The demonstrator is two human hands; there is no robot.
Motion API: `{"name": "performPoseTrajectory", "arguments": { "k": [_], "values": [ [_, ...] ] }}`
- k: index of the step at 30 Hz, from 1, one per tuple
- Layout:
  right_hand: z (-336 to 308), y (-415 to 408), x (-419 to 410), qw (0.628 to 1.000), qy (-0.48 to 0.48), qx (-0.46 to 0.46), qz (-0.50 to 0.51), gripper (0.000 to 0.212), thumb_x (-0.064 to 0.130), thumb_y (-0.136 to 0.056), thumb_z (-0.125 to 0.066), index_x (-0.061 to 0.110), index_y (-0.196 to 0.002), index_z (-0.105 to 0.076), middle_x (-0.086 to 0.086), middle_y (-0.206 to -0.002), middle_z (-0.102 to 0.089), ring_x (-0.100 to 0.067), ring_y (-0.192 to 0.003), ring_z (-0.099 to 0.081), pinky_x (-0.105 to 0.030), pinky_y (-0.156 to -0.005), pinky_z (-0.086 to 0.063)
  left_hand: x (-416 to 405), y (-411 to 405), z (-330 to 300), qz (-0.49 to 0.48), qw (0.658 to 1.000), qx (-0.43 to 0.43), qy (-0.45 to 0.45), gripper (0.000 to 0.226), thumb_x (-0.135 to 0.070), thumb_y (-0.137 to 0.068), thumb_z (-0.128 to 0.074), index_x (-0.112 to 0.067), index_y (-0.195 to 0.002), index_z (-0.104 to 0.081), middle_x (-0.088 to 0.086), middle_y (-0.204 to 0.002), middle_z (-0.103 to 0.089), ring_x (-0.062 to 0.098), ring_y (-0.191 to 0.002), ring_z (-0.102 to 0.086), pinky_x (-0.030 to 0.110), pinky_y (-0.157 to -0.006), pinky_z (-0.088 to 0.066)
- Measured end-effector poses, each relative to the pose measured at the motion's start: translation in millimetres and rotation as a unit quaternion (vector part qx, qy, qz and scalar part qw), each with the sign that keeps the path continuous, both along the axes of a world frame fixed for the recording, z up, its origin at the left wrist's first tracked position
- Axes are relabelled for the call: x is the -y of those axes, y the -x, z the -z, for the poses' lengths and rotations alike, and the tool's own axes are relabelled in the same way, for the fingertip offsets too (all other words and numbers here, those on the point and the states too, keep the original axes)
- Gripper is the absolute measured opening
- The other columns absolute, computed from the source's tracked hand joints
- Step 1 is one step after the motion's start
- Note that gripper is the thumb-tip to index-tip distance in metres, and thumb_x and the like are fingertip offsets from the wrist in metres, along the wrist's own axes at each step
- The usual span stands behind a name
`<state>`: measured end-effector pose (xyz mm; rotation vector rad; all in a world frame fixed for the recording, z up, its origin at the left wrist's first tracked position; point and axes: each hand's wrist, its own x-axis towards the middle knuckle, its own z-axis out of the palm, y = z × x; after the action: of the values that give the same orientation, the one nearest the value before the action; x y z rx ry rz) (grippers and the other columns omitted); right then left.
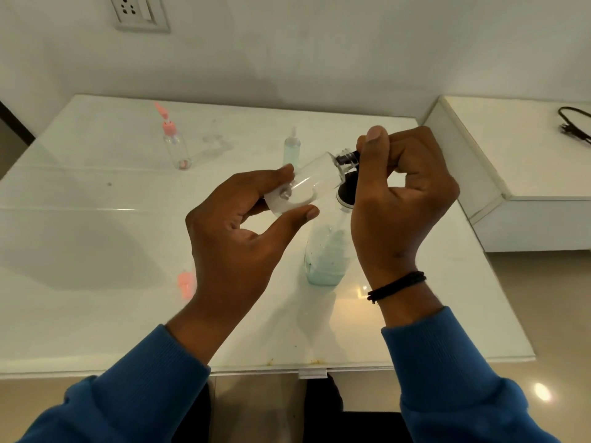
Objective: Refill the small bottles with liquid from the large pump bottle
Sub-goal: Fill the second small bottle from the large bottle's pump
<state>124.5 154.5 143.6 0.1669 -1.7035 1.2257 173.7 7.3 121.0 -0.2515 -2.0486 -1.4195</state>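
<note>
A person's left hand [236,238] grips the base of a small clear bottle [303,183], tilted on its side above a white glass-topped table [96,219], while the right hand [399,193] pinches its black cap [347,158] between thumb and fingers. Beneath the hands stands the large pump bottle [326,254], holding pale green liquid. Farther back stand a pink-capped bottle [176,145] and a greenish bottle [291,148]; a pink cap [186,282] lies near the left wrist

No text, label, brand, number or sign can be read anywhere: the bottles on the table [96,219] carry no legible print
</note>
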Motion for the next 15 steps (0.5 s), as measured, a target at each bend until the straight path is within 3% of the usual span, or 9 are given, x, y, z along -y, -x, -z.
{"name": "performPoseTrajectory", "arguments": {
  "k": [7,11,15],
  "values": [
    [2.7,-1.2,2.8,1.0,0.007,0.003,0.006,0.035,0.001,-0.096,-0.065,0.001,-0.062,-0.058,-0.005,-0.065,-0.056,-0.013,-0.062,-0.049,-0.022,-0.059,-0.039,0.4,0.0,0.4,-0.005,1.0,0.003,0.012,0.044,-0.025,-0.083,-0.087,-0.006,-0.12,-0.072,-0.001,-0.117,-0.072,0.008,-0.108,-0.069,0.021,-0.089,-0.057],
    [-0.2,0.7,0.0,1.0,0.0,-0.001,0.008,0.036,0.002,-0.095,-0.066,0.0,-0.06,-0.057,-0.005,-0.063,-0.056,-0.021,-0.06,-0.051,-0.031,-0.058,-0.041,-0.1,-0.2,-0.8,-0.003,1.0,0.003,0.005,0.044,-0.024,-0.083,-0.086,-0.006,-0.12,-0.071,0.0,-0.117,-0.072,0.011,-0.108,-0.069,0.021,-0.089,-0.058],
    [-2.4,-2.2,-0.2,1.0,0.0,0.001,0.013,0.033,0.003,-0.096,-0.066,0.009,-0.064,-0.058,-0.004,-0.064,-0.055,-0.017,-0.061,-0.049,-0.023,-0.06,-0.04,-0.9,-0.2,-2.0,0.001,1.0,0.0,0.006,0.044,-0.023,-0.083,-0.087,-0.007,-0.12,-0.071,-0.001,-0.116,-0.072,0.01,-0.108,-0.07,0.024,-0.09,-0.059]
  ]
}}
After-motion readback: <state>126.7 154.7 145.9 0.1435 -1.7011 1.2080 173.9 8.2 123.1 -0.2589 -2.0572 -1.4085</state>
